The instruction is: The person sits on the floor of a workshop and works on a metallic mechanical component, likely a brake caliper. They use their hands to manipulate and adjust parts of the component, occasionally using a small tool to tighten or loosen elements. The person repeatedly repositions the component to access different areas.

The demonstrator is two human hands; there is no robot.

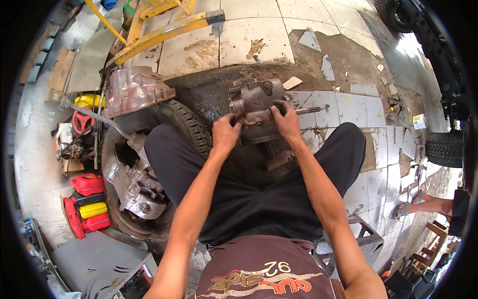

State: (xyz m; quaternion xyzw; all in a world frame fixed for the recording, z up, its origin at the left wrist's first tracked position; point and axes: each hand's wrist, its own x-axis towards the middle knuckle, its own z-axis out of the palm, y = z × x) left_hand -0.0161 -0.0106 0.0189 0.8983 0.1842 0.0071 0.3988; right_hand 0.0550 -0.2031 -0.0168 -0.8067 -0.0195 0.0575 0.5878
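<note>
A grimy, rust-brown gearbox housing [259, 92], with a splined shaft [312, 109] sticking out to the right, rests in front of me between my knees. My left hand [225, 130] is at its left side, fingers curled; what they hold, if anything, is hidden. My right hand [286, 122] reaches onto the housing's right part, its fingers bent against the metal around a small detail too small to name.
At left are a bell housing [137, 87], a tire [186, 124], a metal casting [137, 189] and red-yellow cases [87, 185]. A yellow frame [159, 35] lies ahead. At right are broken tiles, another tire [443, 149] and another person's foot [403, 209].
</note>
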